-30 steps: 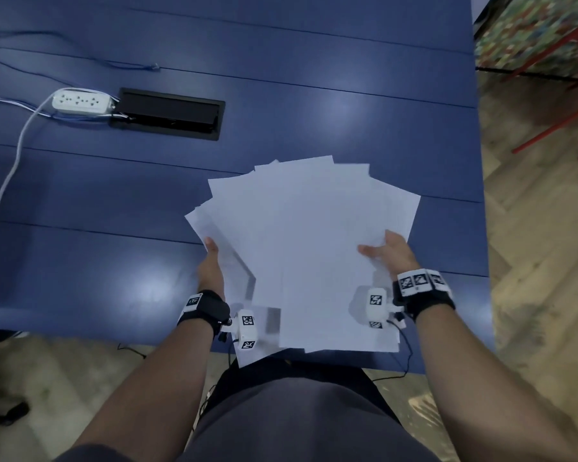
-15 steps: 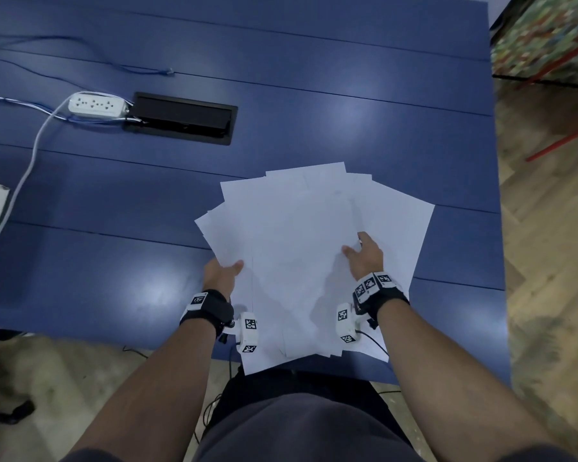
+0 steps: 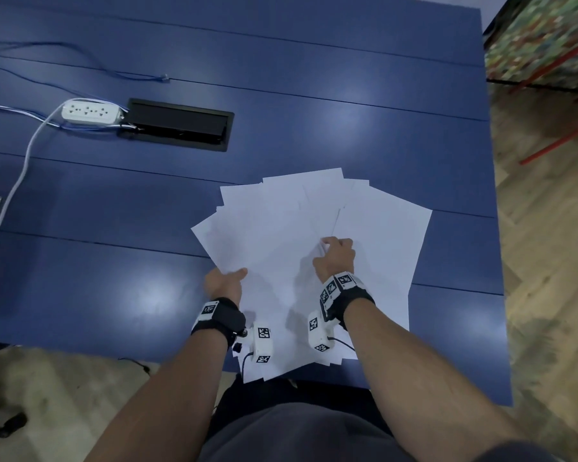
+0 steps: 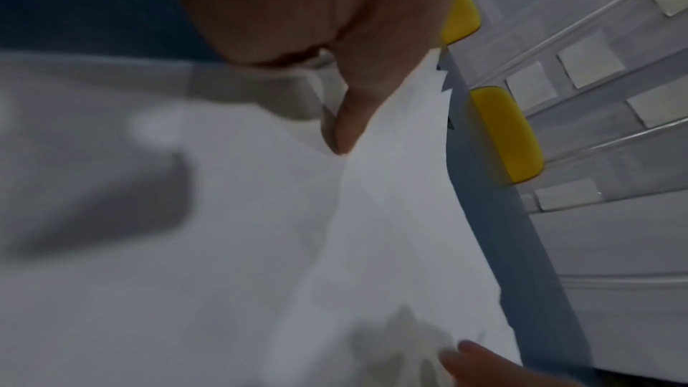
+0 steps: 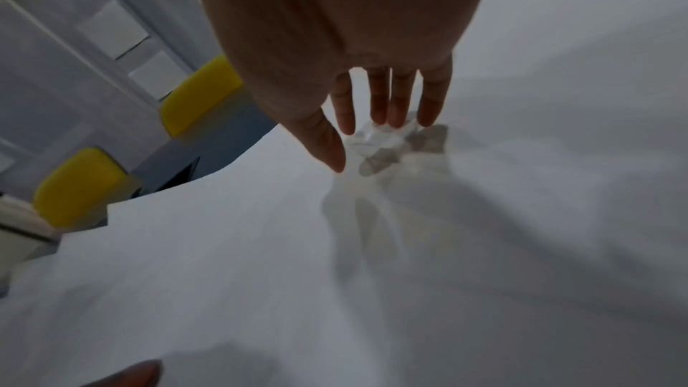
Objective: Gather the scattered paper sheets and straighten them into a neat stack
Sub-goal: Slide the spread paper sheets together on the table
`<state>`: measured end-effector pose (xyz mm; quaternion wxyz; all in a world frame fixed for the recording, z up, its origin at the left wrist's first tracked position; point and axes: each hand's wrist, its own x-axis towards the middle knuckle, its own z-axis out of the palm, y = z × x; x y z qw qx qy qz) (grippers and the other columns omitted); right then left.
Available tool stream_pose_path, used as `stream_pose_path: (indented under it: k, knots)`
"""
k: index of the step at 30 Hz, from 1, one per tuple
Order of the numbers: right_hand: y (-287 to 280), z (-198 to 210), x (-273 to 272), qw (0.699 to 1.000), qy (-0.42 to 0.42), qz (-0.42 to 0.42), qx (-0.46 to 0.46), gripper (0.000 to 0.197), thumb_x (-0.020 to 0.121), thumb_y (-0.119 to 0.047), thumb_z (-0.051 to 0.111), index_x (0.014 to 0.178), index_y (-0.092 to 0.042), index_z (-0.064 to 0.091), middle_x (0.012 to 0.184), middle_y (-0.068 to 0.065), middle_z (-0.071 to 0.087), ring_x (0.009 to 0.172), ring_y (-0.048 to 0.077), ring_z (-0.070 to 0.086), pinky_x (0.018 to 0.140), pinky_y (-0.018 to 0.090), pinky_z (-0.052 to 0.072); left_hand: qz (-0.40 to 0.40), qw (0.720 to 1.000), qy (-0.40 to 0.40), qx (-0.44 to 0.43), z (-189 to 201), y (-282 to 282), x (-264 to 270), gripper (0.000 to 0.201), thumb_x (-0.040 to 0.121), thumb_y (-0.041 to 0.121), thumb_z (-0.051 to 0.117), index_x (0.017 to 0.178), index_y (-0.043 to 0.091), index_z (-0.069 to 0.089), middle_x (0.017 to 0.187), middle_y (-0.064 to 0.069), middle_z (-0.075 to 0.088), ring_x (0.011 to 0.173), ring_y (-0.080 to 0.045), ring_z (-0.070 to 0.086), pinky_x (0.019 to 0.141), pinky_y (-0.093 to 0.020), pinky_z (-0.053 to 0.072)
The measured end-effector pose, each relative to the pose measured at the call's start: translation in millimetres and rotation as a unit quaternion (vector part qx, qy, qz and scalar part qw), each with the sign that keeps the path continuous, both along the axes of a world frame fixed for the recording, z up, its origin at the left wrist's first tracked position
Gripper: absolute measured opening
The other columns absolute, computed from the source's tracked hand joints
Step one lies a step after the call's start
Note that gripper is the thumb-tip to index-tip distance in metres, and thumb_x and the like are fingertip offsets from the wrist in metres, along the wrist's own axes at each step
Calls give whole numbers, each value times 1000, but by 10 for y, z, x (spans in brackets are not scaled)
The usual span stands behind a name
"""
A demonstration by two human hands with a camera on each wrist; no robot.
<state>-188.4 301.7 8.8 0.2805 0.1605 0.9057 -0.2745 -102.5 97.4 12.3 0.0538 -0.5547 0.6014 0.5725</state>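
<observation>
Paper sheets [image 3: 314,241] lying fanned on blue table [image 3: 314,111], near edges hanging over table front edge.

Left hand [image 3: 223,284] gripping left side of fan, thumb on top, other fingers hidden under paper. Right hand [image 3: 336,258] resting on top near middle, fingers [image 5: 394,105] nearly straight, pressing, not grasping.

Risk, as judgement: pressing fingertips are wrinkling top sheet; overhanging sheets are maybe slipping to floor if push is uneven.

Against half second earlier: right hand sitting further into fan; fan looking slightly narrower.
</observation>
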Motion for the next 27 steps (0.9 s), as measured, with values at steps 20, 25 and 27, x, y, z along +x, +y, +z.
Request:
stream_pose_path:
  k: [20, 25, 27]
  knots:
    - [97, -154, -7, 995, -52, -47, -74, 59, 85, -16, 65, 142, -24, 56, 143, 6, 35, 132, 26, 45, 107, 38, 44, 71, 996, 51, 14, 97, 77, -160, 15, 81, -3, 80, 84, 4, 67, 80, -6, 66, 80, -26, 60, 76, -33, 50]
    - [96, -104, -5, 992, -41, -44, -114, 51, 85, -16, 68, 135, -16, 60, 137, 14, 49, 123, 31, 57, 105, 40, 47, 22, 997, 68, 3, 109, 82, -100, 14, 83, -4, 78, 87, 6, 70, 86, -7, 72, 86, -30, 68, 78, -32, 52]
    - [173, -95, -20, 992, -27, -50, -109, 42, 87, -13, 67, 129, -10, 64, 129, 17, 59, 119, 32, 60, 104, 39, 48, 7, 997, 72, -3, 88, 75, -76, 18, 85, -5, 74, 99, 6, 71, 94, -8, 74, 91, -32, 71, 81, -35, 54]
